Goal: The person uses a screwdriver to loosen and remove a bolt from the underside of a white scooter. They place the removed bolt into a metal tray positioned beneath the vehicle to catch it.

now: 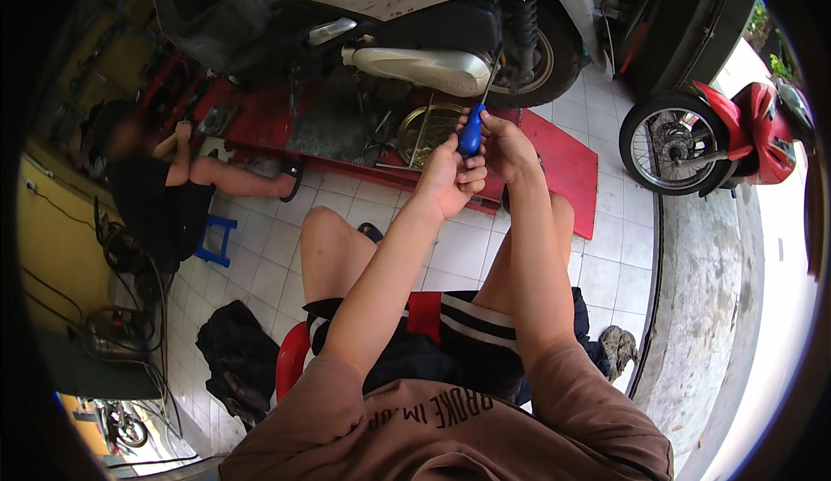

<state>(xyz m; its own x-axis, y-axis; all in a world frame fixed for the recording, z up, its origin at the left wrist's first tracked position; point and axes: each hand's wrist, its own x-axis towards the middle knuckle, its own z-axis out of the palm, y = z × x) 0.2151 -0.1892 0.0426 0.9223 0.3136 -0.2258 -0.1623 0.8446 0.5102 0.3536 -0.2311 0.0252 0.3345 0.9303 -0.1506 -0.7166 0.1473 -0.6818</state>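
In front of me a screwdriver [471,132] with a bulbous blue handle and a thin metal shaft points away from me, up toward the scooter. My right hand [509,147] is closed around the upper part of the handle. Curled fingers of my left hand [450,176] close at the handle's rounded lower end. The shaft reaches the rear of the scooter's silver engine side cover [424,67], near the rear wheel [554,57]. Whether the tip touches anything is too small to tell.
The scooter stands over a red platform [567,169]. A round golden pan [407,139] lies there beside a dark mat [333,122]. At left another person [151,178] sits on a blue stool [216,240]. A red motorbike [753,130] stands at right; a rag [619,348] lies on the floor.
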